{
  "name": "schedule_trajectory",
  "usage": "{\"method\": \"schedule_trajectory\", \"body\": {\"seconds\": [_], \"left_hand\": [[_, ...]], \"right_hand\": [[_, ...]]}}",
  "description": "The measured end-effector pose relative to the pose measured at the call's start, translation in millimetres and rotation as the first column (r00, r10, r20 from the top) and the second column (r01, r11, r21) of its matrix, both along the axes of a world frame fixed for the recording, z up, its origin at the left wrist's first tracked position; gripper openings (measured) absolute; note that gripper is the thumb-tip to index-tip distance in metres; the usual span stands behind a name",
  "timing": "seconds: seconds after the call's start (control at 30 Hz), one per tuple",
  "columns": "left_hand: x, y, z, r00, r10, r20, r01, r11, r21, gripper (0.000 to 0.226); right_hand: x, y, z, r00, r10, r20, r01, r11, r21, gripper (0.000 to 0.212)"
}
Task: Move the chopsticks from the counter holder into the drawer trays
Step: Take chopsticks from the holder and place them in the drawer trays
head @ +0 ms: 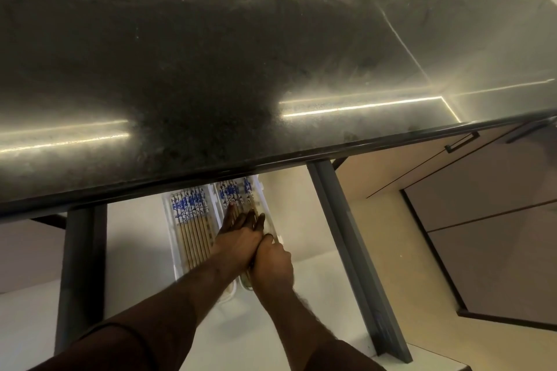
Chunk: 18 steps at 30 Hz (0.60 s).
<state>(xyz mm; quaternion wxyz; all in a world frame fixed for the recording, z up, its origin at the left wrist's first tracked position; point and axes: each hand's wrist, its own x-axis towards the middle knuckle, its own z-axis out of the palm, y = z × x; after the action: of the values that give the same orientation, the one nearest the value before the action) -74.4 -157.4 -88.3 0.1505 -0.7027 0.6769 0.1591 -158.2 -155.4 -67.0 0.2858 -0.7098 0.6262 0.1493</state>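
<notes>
**Both hands down in the right-hand chopstick tray**

Seen from the head camera, the open drawer (301, 220) sits below the front edge of the dark stone counter (241, 69), which fills the upper half of the view from about 9 o'clock to 3 o'clock. Inside the drawer, at roughly 6 o'clock from the middle of the frame, two white trays lie side by side, their far ends tucked under the counter lip.

The left tray (168, 220) holds a neat row of chopsticks (193, 226), wooden shafts with blue-and-white patterned tops, all lying parallel and pointing toward 12 o'clock. The right tray (265, 205), just beside it at its 3 o'clock, holds more chopsticks of the same kind (232, 193); only their patterned ends show beyond the hands.

The left hand (238, 238) lies flat on the chopsticks in the right tray, fingers stretched out straight toward 12 o'clock, pressing on them rather than clasping. The right hand (271, 262) sits against it at its 4 o'clock, over the tray's near end, fingers curled under; whether it grasps any chopsticks I cannot tell, as its own knuckles hide them.

Grey drawer sides (340, 220) run on either flank, and cabinet fronts (482, 220) with a dark handle (461, 141) stand off at 3 o'clock.
</notes>
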Motion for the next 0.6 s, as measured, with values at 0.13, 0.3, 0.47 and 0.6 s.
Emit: {"method": "schedule_trajectory", "body": {"seconds": [0.13,0.3,0.47,0.6], "left_hand": [[0,-1,-4,0.999,0.037,0.025,-0.038,0.999,0.01,0.074],[1,1,-7,0.999,0.009,0.041,-0.011,0.999,0.036,0.073],[-4,6,-5,0.997,-0.06,0.044,0.059,0.998,0.034,0.062],[-6,7,-2,0.996,-0.075,0.057,0.073,0.996,0.052,0.059]], "right_hand": [[-5,2,10,0.997,0.052,0.048,-0.051,0.998,-0.02,0.033],[-8,-2,23,0.995,0.087,0.054,-0.09,0.995,0.037,0.035],[-10,-3,26,0.997,0.064,0.044,-0.067,0.996,0.056,0.036],[-14,0,26,0.997,0.067,0.039,-0.069,0.996,0.053,0.035]]}}
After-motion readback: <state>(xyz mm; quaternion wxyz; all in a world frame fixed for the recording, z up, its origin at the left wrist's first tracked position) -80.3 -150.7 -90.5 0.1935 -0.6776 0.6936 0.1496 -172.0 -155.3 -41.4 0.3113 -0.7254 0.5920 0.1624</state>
